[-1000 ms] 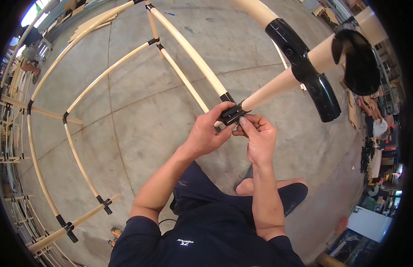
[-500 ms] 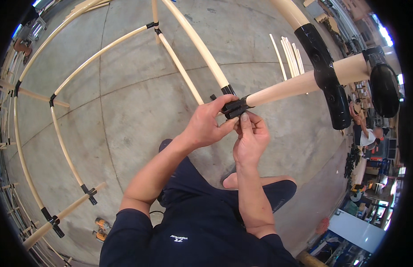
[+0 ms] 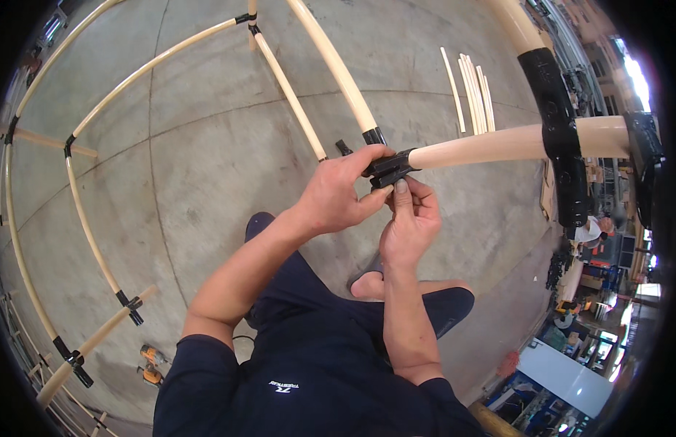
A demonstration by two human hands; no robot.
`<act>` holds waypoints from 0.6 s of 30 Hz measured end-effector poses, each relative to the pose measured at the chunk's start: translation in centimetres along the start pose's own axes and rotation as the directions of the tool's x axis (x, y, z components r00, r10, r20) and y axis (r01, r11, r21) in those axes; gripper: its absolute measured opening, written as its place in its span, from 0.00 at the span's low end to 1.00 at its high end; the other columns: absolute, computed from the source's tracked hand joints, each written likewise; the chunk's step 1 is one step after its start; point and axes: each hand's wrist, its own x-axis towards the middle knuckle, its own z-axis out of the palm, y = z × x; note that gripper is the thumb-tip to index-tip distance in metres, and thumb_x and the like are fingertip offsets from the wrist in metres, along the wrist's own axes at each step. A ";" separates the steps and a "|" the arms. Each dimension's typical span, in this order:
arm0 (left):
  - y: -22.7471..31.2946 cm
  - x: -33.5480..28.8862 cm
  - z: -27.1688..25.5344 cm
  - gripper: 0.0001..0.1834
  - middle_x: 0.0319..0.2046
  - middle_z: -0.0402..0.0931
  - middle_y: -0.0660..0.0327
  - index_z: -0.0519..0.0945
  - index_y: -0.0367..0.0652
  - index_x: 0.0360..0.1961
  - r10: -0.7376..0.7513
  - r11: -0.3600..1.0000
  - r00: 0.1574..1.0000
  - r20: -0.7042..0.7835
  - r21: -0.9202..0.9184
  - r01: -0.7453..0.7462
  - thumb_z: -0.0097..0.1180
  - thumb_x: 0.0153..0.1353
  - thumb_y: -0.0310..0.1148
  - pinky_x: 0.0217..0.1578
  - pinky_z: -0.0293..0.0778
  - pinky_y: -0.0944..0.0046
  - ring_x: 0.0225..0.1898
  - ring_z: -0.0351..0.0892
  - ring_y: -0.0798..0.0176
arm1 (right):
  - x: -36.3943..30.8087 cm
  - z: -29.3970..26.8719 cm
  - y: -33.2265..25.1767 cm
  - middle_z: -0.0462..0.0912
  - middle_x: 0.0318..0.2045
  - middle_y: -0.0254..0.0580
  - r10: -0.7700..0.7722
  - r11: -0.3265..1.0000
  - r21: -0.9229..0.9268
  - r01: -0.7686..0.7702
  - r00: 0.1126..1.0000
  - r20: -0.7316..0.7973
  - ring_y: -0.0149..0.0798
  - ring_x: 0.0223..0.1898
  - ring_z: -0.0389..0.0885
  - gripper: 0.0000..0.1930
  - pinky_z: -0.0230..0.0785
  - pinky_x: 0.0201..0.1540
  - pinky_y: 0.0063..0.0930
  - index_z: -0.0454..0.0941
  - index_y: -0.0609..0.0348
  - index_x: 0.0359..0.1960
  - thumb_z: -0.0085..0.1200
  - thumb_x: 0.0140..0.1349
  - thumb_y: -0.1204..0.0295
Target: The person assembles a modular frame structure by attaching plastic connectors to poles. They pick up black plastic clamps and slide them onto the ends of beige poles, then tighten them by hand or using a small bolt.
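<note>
A: Quick Q: where was the black, glossy, split-sleeve connector (image 3: 390, 173)?

B: Mid-scene, at the left end of the smooth, cream, round pipe (image 3: 484, 151) running off right. A 2nd cream round pipe w/ a black end sleeve (image 3: 338, 65) came in from the far side, just beyond it.

A: Grip?

B: Left hand (image 3: 334, 191) straddled it: forefinger over the far side, thumb on the near side, connector b/w them. Right hand (image 3: 409, 227) had thumb & forefinger drawn together at its near edge. Couldn't tell if they pinched the edge itself or some small part.

A: Best technique there?

B: IMO, left hand as the steady anchor, right doing the fine fingertip work. Light, even pressure, pipe kept from twisting, fingertips clear of the gap b/w the connector's black halves, b/c skin could've got nipped.

A: And arm pose?

B: Left forearm slanted in from near left, elbow bent outward. Right forearm rose almost straight from the near side, thumb up. Hands close together, so good fingertip control, I'd say, tho the left fingers prob. hid part of the joint.
</note>
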 end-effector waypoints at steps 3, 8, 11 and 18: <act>-0.2 -0.1 -0.3 0.27 0.41 0.83 0.50 0.76 0.38 0.55 0.000 0.999 1.000 0.026 0.041 -0.001 0.66 0.52 0.27 0.44 0.80 0.60 0.43 0.86 0.51 | 0.7 -0.5 -1.3 0.84 0.36 0.45 0.046 0.998 -0.056 -0.042 0.997 0.070 0.32 0.35 0.84 0.05 0.81 0.42 0.29 0.77 0.70 0.43 0.56 0.69 0.80; -0.4 -0.2 -0.4 0.25 0.41 0.83 0.50 0.77 0.38 0.53 -0.043 0.999 0.999 0.004 -0.009 0.043 0.66 0.51 0.28 0.43 0.80 0.59 0.42 0.86 0.49 | 1.4 -0.9 -1.8 0.84 0.35 0.47 0.117 0.993 -0.030 -0.113 0.981 0.157 0.34 0.35 0.85 0.05 0.83 0.41 0.31 0.76 0.71 0.42 0.57 0.68 0.79; -1.1 -0.5 -0.3 0.25 0.39 0.84 0.50 0.77 0.40 0.53 -0.019 1.000 1.000 0.018 0.002 0.019 0.66 0.53 0.30 0.42 0.81 0.57 0.41 0.86 0.49 | 0.8 -1.0 -0.7 0.84 0.35 0.45 0.108 0.992 0.046 -0.115 0.986 0.131 0.32 0.32 0.83 0.06 0.81 0.36 0.28 0.77 0.69 0.42 0.56 0.70 0.77; -1.1 -0.7 -0.2 0.22 0.36 0.84 0.53 0.79 0.41 0.50 -0.017 1.000 1.000 -0.014 -0.019 0.017 0.66 0.54 0.33 0.39 0.80 0.57 0.39 0.86 0.50 | 0.3 0.4 -0.4 0.82 0.31 0.40 0.109 0.994 0.009 -0.110 0.990 0.090 0.29 0.29 0.80 0.13 0.77 0.31 0.25 0.77 0.67 0.39 0.50 0.76 0.67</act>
